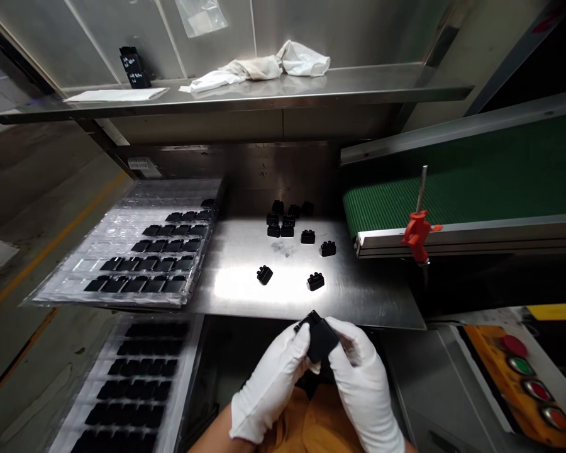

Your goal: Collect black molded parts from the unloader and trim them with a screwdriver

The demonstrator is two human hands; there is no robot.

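On L, blk pcs are held in rows in upper clear tray; lower tray is blurred & cut off at btm. Mid: loose blk connectors are scattered on steel bench. Nearer, just off bench edge, blk plastic part is pinched at its L side by gloved L hand & at its R by gloved R hand; prob. being handled/checked. Re-angling calls for one pinch kept, other eased. Some fingertips & part's underside are hidden. Far R, green conveyor is cut off by frame.
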